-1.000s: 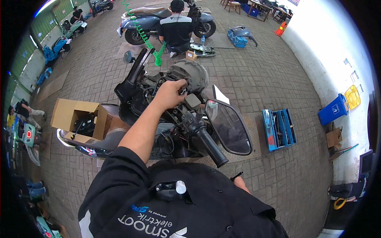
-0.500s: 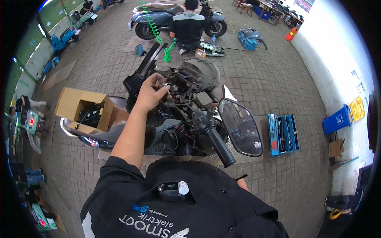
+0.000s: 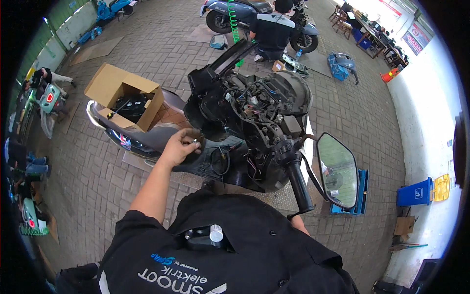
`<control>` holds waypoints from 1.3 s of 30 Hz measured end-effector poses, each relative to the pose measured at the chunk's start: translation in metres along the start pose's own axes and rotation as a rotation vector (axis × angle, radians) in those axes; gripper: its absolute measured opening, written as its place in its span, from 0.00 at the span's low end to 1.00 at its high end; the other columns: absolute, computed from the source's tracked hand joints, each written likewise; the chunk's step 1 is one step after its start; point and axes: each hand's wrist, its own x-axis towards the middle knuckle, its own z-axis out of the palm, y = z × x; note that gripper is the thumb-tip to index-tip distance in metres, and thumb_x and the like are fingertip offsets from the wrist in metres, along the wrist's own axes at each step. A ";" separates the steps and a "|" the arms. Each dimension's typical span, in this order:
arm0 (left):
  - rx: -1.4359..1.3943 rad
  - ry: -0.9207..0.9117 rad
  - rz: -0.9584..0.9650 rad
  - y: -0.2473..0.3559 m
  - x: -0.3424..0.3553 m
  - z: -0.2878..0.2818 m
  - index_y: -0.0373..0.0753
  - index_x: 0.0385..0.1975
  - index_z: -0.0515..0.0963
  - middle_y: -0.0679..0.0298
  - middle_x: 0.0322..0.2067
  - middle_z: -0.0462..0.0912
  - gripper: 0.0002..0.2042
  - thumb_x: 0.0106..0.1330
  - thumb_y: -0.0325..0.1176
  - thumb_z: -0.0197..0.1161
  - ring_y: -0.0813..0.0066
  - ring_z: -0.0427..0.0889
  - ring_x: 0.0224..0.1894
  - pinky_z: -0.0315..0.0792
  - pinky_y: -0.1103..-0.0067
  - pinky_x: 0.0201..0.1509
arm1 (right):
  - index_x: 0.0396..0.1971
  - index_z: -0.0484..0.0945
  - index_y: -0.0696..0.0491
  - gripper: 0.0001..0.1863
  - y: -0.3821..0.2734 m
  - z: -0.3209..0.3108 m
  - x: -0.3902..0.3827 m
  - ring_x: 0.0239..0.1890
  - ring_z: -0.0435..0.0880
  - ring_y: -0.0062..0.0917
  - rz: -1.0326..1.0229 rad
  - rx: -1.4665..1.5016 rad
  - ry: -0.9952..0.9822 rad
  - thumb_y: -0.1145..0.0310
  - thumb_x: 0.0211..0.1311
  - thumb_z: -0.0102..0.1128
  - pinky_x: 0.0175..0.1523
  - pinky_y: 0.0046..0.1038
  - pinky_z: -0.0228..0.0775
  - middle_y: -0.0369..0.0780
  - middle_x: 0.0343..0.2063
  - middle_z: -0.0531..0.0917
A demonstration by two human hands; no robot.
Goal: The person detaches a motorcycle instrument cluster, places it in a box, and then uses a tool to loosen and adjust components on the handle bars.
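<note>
My left hand [image 3: 179, 148] is closed in a pinch on a small shiny metal piece [image 3: 195, 141], too small to name exactly. It is above the scooter's footboard, in front of the seat [image 3: 164, 134]. The scooter's front [image 3: 264, 103] is stripped of its cover, with wires and connectors bare around the steering head. Of my right hand [image 3: 299, 224] only a bit of skin shows beside my shirt, below the black handlebar grip [image 3: 298, 185]; its fingers are hidden. A loop of black cable [image 3: 220, 160] lies on the footboard.
An open cardboard box [image 3: 147, 115] with black parts stands on the seat. A round mirror-stalk side holds a mirror [image 3: 338, 169] at right, over a blue toolbox [image 3: 362, 191]. Ahead, a person [image 3: 271, 34] crouches by another scooter [image 3: 235, 12]. A blue bin [image 3: 413, 193] stands by the wall.
My left hand has drawn back from the bare wiring at the steering head toward the seat and footboard, still pinching the small piece. The view has shifted, so the scooter sits farther right.
</note>
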 end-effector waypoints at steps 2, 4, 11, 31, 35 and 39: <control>0.040 -0.016 -0.084 -0.016 -0.008 -0.012 0.27 0.50 0.73 0.58 0.31 0.83 0.18 0.59 0.21 0.65 0.75 0.82 0.32 0.76 0.79 0.38 | 0.33 0.79 0.56 0.18 -0.006 0.002 0.014 0.38 0.82 0.44 -0.013 -0.026 -0.011 0.53 0.61 0.60 0.41 0.41 0.71 0.48 0.30 0.82; 0.049 -0.026 -0.163 -0.033 -0.014 -0.019 0.26 0.41 0.78 0.60 0.28 0.82 0.13 0.57 0.22 0.68 0.76 0.81 0.29 0.75 0.81 0.36 | 0.33 0.79 0.56 0.19 -0.013 0.008 0.017 0.38 0.82 0.44 -0.016 0.026 0.009 0.53 0.61 0.60 0.42 0.41 0.71 0.48 0.30 0.82; 0.206 -0.072 -0.245 -0.089 -0.006 -0.042 0.29 0.39 0.80 0.63 0.28 0.81 0.13 0.55 0.25 0.71 0.78 0.78 0.27 0.73 0.81 0.32 | 0.28 0.82 0.60 0.19 -0.041 0.020 0.018 0.38 0.81 0.45 -0.053 0.211 0.043 0.56 0.60 0.59 0.44 0.42 0.70 0.50 0.29 0.83; 0.213 -0.155 -0.213 -0.163 0.070 -0.146 0.32 0.46 0.80 0.61 0.27 0.82 0.16 0.60 0.32 0.68 0.79 0.79 0.25 0.73 0.80 0.32 | 0.30 0.81 0.58 0.21 -0.215 0.069 -0.018 0.40 0.81 0.48 0.203 0.081 -0.021 0.51 0.60 0.57 0.42 0.43 0.71 0.51 0.31 0.83; 0.204 -0.304 -0.259 -0.145 0.072 -0.148 0.33 0.48 0.79 0.60 0.28 0.83 0.15 0.62 0.29 0.64 0.79 0.79 0.27 0.73 0.80 0.34 | 0.30 0.81 0.58 0.23 -0.231 0.071 -0.022 0.40 0.81 0.48 0.216 0.043 -0.047 0.50 0.61 0.55 0.43 0.42 0.71 0.51 0.32 0.83; 0.217 -0.306 -0.247 -0.160 0.072 -0.156 0.33 0.46 0.80 0.59 0.31 0.84 0.13 0.62 0.26 0.62 0.78 0.80 0.28 0.74 0.79 0.35 | 0.30 0.81 0.57 0.23 -0.238 0.072 -0.024 0.40 0.80 0.49 0.156 -0.033 -0.052 0.49 0.62 0.54 0.43 0.42 0.71 0.50 0.32 0.83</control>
